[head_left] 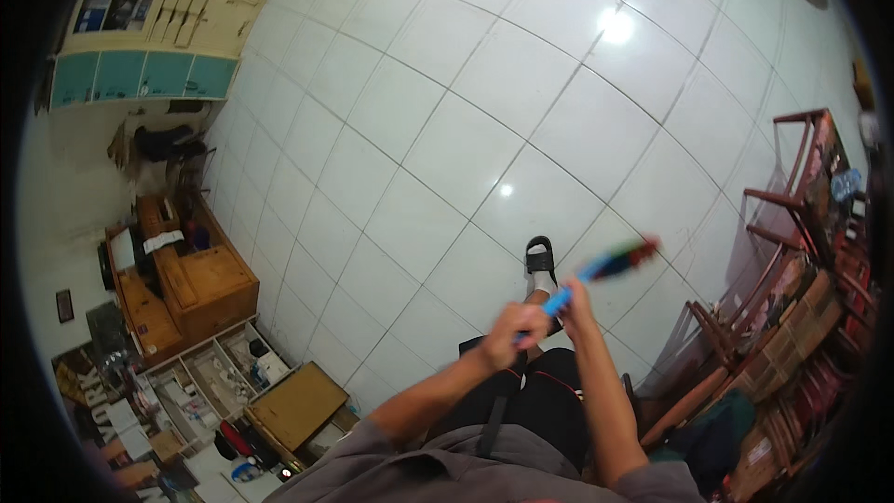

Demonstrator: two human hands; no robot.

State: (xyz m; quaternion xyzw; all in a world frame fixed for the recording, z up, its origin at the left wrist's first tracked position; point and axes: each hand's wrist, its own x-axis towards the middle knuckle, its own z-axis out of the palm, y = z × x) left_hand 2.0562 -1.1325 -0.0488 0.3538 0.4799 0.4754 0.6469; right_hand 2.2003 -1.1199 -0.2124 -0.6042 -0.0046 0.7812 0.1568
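Both my hands grip a blue handle (pixel 556 302) in front of my lap. At its far end is a dark head with green and red on it (pixel 626 261), smeared by motion, so I cannot tell whether it is a brush or a duster. Lower on the handle, my left hand (pixel 519 329) is wrapped round it. A little farther up and to the right, my right hand (pixel 577 307) is closed on it too. Beyond my hands, a black slide sandal (pixel 538 256) over a white sock rests on the pale tiled floor (pixel 438 158).
Dark red wooden chairs (pixel 792 200) and a cardboard piece (pixel 792 326) crowd the right side. On the left stand a wooden desk (pixel 219 293), an open compartment tray (pixel 209 382) and a brown board (pixel 298 401). Cream and teal cabinets (pixel 144 74) are at the far left.
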